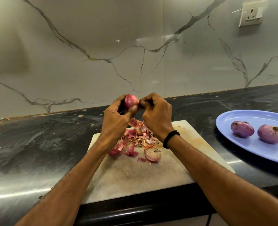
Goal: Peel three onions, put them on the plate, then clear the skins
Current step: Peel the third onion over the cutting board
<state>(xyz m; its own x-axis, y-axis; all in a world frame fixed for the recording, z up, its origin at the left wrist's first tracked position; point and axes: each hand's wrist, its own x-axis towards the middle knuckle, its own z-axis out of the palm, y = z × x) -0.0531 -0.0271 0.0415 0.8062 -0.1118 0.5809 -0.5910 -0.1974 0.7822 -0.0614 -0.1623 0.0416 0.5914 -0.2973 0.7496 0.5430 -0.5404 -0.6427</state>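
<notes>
Your left hand holds an onion in the air over the 12 o'clock edge of the cutting board. Its fingers are curled and clamped round the onion from the 9 o'clock side, with the thumb pressed on the lower front. Your right hand meets the onion at its 3 o'clock side, with the fingers curled and the tips bunched together against it. Whether they pinch a strip of skin cannot be told. A black wristband sits on your right wrist.

The skins lie in a loose heap on the board beneath your hands, and a few larger curls have spread toward 6 o'clock. The board rests on the dark surface at its near edge. At 3 o'clock from the board, apart from it, stands the blue plate. It carries two peeled onions, side by side and close together. A wall socket sits at 1 o'clock on the marble wall.
</notes>
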